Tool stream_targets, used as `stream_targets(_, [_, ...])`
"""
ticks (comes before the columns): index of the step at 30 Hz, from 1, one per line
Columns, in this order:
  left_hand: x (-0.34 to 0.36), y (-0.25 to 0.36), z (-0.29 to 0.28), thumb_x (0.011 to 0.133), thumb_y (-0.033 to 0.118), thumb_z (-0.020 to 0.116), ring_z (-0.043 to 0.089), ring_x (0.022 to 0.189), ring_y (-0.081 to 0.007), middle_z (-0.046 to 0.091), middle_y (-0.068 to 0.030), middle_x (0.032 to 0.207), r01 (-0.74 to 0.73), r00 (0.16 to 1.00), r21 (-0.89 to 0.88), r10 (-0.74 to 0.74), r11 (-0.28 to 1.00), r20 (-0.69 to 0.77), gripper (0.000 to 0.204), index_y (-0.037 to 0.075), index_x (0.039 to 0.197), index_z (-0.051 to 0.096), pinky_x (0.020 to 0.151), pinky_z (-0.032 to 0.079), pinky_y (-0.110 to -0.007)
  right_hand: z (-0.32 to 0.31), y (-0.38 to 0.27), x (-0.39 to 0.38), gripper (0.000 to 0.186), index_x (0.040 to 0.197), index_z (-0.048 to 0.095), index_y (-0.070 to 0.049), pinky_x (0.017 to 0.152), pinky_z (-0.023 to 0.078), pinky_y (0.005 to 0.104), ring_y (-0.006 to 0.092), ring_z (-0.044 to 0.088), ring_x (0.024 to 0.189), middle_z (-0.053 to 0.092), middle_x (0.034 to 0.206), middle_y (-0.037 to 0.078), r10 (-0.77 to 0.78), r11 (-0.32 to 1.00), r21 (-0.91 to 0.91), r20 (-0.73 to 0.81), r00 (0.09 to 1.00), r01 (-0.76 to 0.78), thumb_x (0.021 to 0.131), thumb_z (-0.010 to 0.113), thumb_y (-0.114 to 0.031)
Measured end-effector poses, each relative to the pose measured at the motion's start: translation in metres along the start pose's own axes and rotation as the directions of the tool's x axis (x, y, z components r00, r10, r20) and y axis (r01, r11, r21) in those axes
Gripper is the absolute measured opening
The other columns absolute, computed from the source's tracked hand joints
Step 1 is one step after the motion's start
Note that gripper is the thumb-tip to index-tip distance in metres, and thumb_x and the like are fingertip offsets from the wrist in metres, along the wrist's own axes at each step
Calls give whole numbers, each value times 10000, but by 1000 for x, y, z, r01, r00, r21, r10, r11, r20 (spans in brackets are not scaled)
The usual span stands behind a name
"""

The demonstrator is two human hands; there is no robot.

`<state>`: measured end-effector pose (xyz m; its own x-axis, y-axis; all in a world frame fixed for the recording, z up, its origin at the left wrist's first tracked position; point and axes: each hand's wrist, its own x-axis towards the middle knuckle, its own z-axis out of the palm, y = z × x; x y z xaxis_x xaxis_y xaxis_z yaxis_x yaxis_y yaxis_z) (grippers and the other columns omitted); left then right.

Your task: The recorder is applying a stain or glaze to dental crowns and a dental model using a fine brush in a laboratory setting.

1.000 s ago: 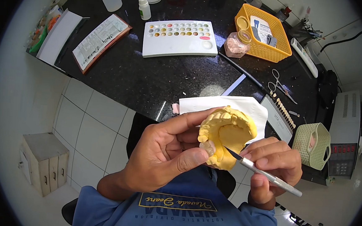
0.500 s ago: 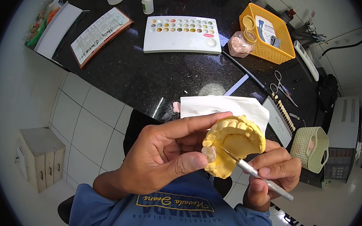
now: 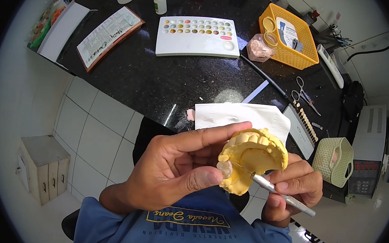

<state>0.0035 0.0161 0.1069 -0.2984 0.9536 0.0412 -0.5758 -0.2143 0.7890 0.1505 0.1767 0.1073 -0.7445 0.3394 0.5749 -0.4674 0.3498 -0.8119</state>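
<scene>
A yellow plaster dental model (image 3: pixel 256 149) with an arch of teeth is held up over my lap, tilted. My left hand (image 3: pixel 173 165) grips its left side, thumb below and forefinger above. Near the thumb tip, a translucent whitish crown-like piece (image 3: pixel 224 168) sits on the model. Pinched in the fingers of my right hand (image 3: pixel 294 185) is a dental carver with a knurled silver handle (image 3: pixel 284 195). Its thin tip reaches inside the arch, close to the translucent piece; whether it touches cannot be made out.
A white paper towel (image 3: pixel 244 117) lies at the black counter's near edge. Beyond are a white palette (image 3: pixel 197 45), a pink powder jar (image 3: pixel 259 49), a yellow basket (image 3: pixel 293 58), scissors-like forceps (image 3: pixel 301 90) and a tooth shade guide (image 3: pixel 300 129). A pale green basket (image 3: pixel 334 160) stands right.
The model has tilted and shifted slightly down and right in my left hand. The carver's tip has moved slightly within the arch; both grips stay the same.
</scene>
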Motion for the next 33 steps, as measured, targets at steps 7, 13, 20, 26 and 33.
stream_targets(7, [-1, -1, -1, 907, 80, 568, 442, 1253, -229, 433, -214, 1355, 0, 1000, -7, 0, 1000, 14, 568, -75, 1383, 298, 1047, 371, -343, -3, 0, 1, 248, 886, 565, 16, 785, 555, 411, 358, 663, 876, 662, 802, 181, 0, 1000, 21, 39, 999, -1, 690, 717, 34])
stream_targets(13, [2, 2, 16, 805, 305, 715, 601, 1067, -231, 596, -228, 1149, 28, 969, -29, -34, 999, -243, 706, -105, 1300, 422, 929, 478, -332, -7, -1, 4, 268, 906, 567, 20, 785, 556, 412, 359, 661, 883, 661, 812, 176, -11, 1000, -14, 103, 995, 12, 687, 721, 35])
stream_targets(20, [1, 7, 15, 797, 318, 720, 606, 1059, -231, 600, -234, 1142, 34, 971, -37, -42, 999, -235, 712, -109, 1289, 434, 928, 478, -336, -5, -1, 2, 276, 912, 567, 24, 785, 562, 411, 355, 662, 880, 648, 835, 170, 1, 998, 65, 55, 998, -5, 690, 730, 39])
stream_targets(26, [-1, 10, 12, 790, 307, 726, 604, 1063, -243, 596, -235, 1153, 69, 974, -16, -71, 997, -217, 708, -113, 1282, 439, 934, 477, -348, -6, -2, 5, 293, 914, 567, 24, 771, 569, 415, 352, 666, 866, 645, 827, 165, -7, 999, 43, 114, 994, 2, 685, 750, 28])
stream_targets(33, [-2, 12, 9, 804, 254, 716, 604, 1065, -249, 589, -243, 1162, 115, 977, 33, -107, 993, -183, 668, -114, 1285, 434, 927, 484, -346, -5, -2, 1, 275, 907, 575, 12, 774, 571, 415, 331, 674, 849, 649, 819, 156, 15, 998, 65, 51, 999, -18, 688, 741, 20])
